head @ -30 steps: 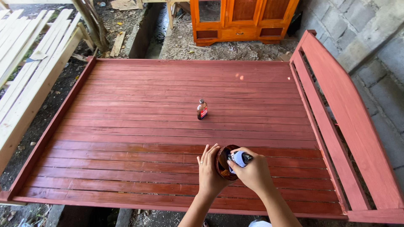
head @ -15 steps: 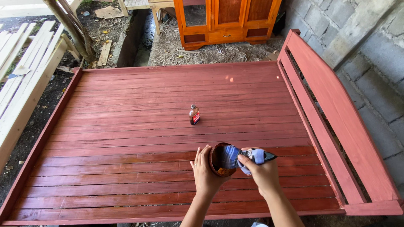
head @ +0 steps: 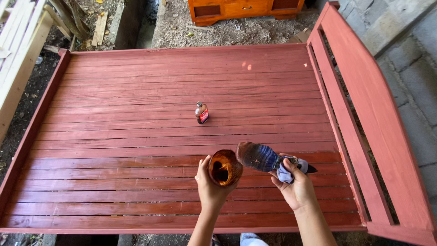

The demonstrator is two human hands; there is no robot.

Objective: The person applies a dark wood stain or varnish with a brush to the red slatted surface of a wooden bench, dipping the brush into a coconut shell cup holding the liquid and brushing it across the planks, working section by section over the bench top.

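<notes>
The left hand (head: 210,187) held a small amber-brown container (head: 224,167), its fingers (head: 203,165) wrapped around the side and pressed against it, the dark open mouth tipped toward the camera. The right hand (head: 296,189) sat just beside it, fingers (head: 278,174) curled and pinching a bunched cloth pad (head: 261,157), dark blue and stained reddish-brown at its rounded end, with a paler twisted tail (head: 291,167) sticking out past the thumb. The stained end of the pad lay right next to the container's rim; whether the two touched could not be told.

Both hands hovered above the near slats of a red-stained wooden bed frame (head: 136,136), whose boards ran crosswise beneath the fingers. Farther out from the fingers, well apart from both hands, a small glass bottle (head: 201,112) with a red label stood upright on the slats. To the right of the right hand ran the frame's raised side rail (head: 364,114), also red. Beyond the far edge of the slats, past the bottle, stood an orange wooden cabinet (head: 241,9) on gravelly ground. Off to the left of the left hand, pale unfinished planks (head: 18,59) leaned beside the frame, and grey block wall (head: 409,50) showed behind the rail on the right.
</notes>
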